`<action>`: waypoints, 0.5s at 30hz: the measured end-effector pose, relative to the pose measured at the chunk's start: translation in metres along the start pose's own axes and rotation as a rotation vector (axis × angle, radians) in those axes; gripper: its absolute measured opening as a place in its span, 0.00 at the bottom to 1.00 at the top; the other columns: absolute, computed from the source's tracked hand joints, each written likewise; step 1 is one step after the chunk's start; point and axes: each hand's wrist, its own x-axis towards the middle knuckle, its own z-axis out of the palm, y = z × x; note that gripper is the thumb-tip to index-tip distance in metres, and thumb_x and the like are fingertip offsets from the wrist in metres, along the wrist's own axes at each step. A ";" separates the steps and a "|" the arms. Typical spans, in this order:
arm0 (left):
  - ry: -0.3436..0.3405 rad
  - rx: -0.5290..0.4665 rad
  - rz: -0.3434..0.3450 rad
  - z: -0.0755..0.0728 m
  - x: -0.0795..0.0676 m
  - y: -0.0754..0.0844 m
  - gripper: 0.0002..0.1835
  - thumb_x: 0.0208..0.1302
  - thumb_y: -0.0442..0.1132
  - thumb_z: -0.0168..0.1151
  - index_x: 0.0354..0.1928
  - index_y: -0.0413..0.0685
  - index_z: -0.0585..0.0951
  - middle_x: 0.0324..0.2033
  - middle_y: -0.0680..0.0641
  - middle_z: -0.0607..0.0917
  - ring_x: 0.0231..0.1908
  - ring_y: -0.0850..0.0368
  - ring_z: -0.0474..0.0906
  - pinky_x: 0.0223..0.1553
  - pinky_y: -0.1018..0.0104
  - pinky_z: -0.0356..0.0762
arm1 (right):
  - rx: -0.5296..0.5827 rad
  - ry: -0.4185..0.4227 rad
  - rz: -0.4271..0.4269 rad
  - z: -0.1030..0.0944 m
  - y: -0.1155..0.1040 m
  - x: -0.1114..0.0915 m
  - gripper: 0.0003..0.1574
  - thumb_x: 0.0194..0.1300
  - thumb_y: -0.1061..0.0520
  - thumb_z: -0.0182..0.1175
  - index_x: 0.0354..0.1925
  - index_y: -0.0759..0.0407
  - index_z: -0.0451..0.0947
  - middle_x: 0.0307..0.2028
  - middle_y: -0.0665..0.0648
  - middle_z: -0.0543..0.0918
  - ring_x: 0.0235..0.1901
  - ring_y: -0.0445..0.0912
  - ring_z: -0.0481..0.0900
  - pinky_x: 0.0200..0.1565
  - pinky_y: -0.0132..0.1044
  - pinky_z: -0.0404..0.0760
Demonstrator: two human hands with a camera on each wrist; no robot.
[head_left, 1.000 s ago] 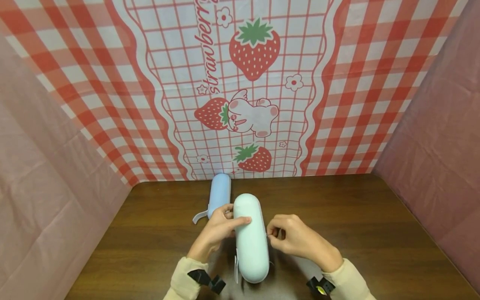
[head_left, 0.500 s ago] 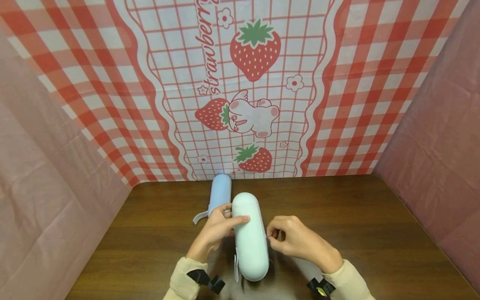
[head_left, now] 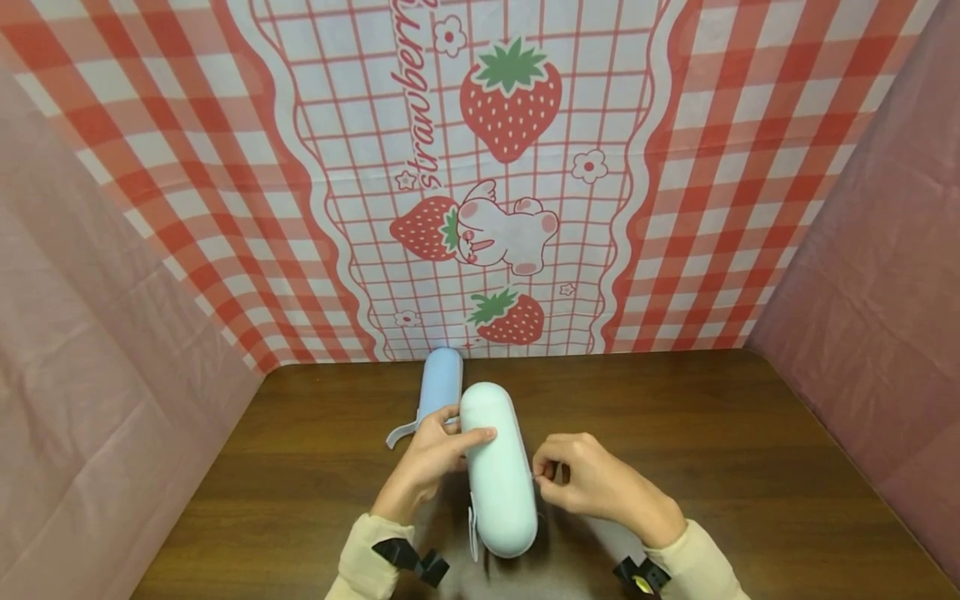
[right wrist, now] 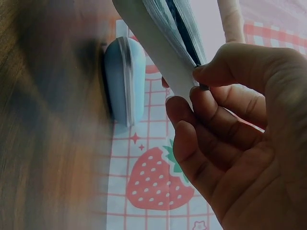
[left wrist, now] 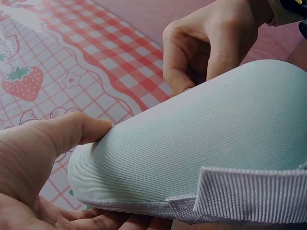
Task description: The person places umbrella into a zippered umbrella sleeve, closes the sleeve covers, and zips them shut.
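Note:
A mint-green rounded zip case (head_left: pixel 502 496) is held up over the table, its long side tilted away from me. My left hand (head_left: pixel 431 458) grips its far end, thumb on top and fingers underneath. Thumb and forefinger of my right hand (head_left: pixel 596 479) pinch the small dark zipper pull (right wrist: pixel 204 87) on the case's right side. In the right wrist view, the zipper stands parted on one side of the pull, a dark gap between its edges. A ribbed light strap (left wrist: pixel 249 194) hangs along the case's left side. What is inside the case is hidden.
A blue case (head_left: pixel 440 383) of similar shape, with a pale strap (head_left: pixel 401 433), lies behind my left hand against the strawberry-print cloth (head_left: pixel 510 225). Brown wooden tabletop (head_left: pixel 697 433) spreads around, with pink cloth (head_left: pixel 862 275) at both sides.
The mint-green case has shifted slightly away and to the left with my left hand. My right hand stays almost in place, still pinching the zipper pull.

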 end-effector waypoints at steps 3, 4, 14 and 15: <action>0.009 -0.007 0.002 0.000 -0.001 0.001 0.38 0.62 0.40 0.72 0.69 0.31 0.67 0.56 0.33 0.83 0.43 0.52 0.85 0.39 0.59 0.85 | 0.003 -0.006 -0.004 0.000 -0.001 0.000 0.16 0.52 0.72 0.67 0.29 0.51 0.80 0.26 0.45 0.80 0.27 0.34 0.77 0.27 0.24 0.78; 0.011 -0.007 0.002 0.000 -0.001 0.001 0.38 0.62 0.40 0.72 0.69 0.31 0.67 0.56 0.33 0.83 0.43 0.53 0.85 0.39 0.60 0.85 | 0.004 -0.008 -0.002 0.000 -0.001 0.000 0.16 0.52 0.72 0.67 0.29 0.51 0.80 0.26 0.45 0.80 0.27 0.34 0.77 0.27 0.24 0.78; 0.018 -0.009 -0.001 -0.002 0.000 0.001 0.38 0.62 0.41 0.73 0.68 0.31 0.68 0.54 0.33 0.84 0.42 0.53 0.85 0.39 0.59 0.86 | 0.002 -0.010 -0.007 0.000 -0.001 0.000 0.16 0.52 0.72 0.67 0.29 0.51 0.80 0.27 0.45 0.80 0.27 0.35 0.77 0.27 0.26 0.79; 0.019 -0.010 -0.002 -0.002 0.001 0.001 0.38 0.62 0.41 0.73 0.68 0.31 0.68 0.54 0.33 0.84 0.42 0.53 0.85 0.39 0.59 0.86 | 0.002 -0.011 -0.008 0.000 -0.002 0.000 0.16 0.52 0.72 0.67 0.29 0.51 0.80 0.26 0.45 0.80 0.27 0.35 0.77 0.27 0.26 0.79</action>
